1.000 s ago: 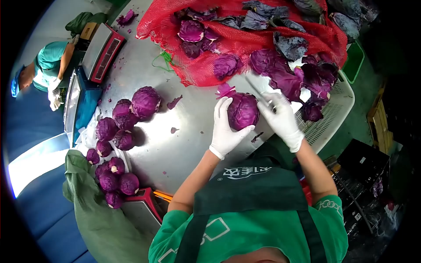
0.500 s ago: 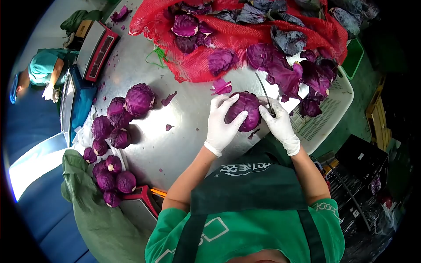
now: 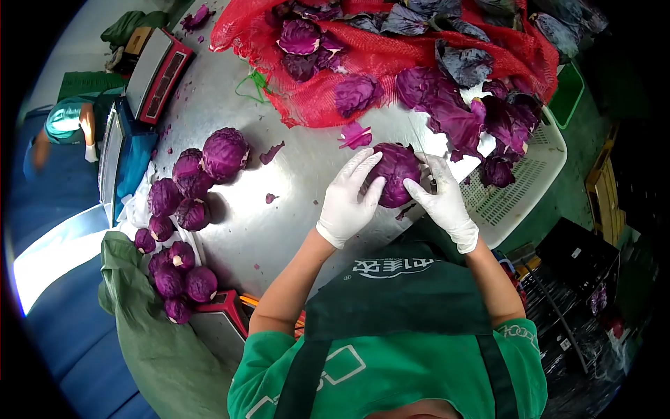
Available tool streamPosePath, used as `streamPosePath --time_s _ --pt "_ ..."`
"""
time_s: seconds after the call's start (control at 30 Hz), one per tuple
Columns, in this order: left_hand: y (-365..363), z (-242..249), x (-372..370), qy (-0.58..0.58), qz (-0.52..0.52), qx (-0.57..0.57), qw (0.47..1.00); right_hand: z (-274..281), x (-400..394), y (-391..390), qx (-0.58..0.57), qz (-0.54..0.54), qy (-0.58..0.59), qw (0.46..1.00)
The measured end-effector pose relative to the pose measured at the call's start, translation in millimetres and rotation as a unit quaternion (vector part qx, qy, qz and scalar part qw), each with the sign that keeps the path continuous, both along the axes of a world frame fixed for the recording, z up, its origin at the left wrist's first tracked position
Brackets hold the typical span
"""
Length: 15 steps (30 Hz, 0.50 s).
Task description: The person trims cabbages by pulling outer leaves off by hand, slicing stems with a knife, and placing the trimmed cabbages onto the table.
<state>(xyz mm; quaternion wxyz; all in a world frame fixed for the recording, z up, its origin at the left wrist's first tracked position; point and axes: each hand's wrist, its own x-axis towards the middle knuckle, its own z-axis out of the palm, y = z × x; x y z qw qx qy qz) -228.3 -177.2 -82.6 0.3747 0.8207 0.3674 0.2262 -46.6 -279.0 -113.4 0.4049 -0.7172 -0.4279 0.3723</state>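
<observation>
A round red cabbage [image 3: 398, 174] sits on the metal table, between my two white-gloved hands. My left hand [image 3: 350, 195] grips its left side, fingers over the top and thumb across the front. On its right side, the thumb of my right hand [image 3: 444, 202] presses the leaves while the other fingers curl round a thin knife [image 3: 433, 184]. Most of the knife's handle is hidden in the glove, and its blade shows only faintly. A loose purple leaf [image 3: 355, 135] lies just beyond the cabbage.
Several red cabbages [image 3: 225, 155] are grouped on the left. A red mesh bag [image 3: 293, 105] with leaves lies at the back. Peeled leaves [image 3: 453, 126] spill into a pale perforated basket [image 3: 541, 185] at right. Red-framed scales [image 3: 162, 80] stand far left, near another person [image 3: 66, 122].
The knife's dark blade has turned and now looks thin and faint. My right thumb has come down farther onto the cabbage. The other person at far left has shifted posture.
</observation>
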Motion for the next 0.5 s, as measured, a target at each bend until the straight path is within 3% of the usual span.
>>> streamPosePath --time_s 0.17,0.43,0.5 --pt "0.3 10.7 4.1 0.028 -0.015 -0.002 0.999 3.7 0.3 -2.6 0.000 -0.003 0.005 1.000" --pt "-1.6 21.6 11.5 0.159 -0.084 0.195 0.964 11.2 -0.5 -4.3 0.011 0.010 -0.027 1.000" --pt "-1.3 23.2 10.8 0.165 -0.089 0.186 0.964 13.8 -1.1 -4.5 0.007 0.010 -0.028 1.000"
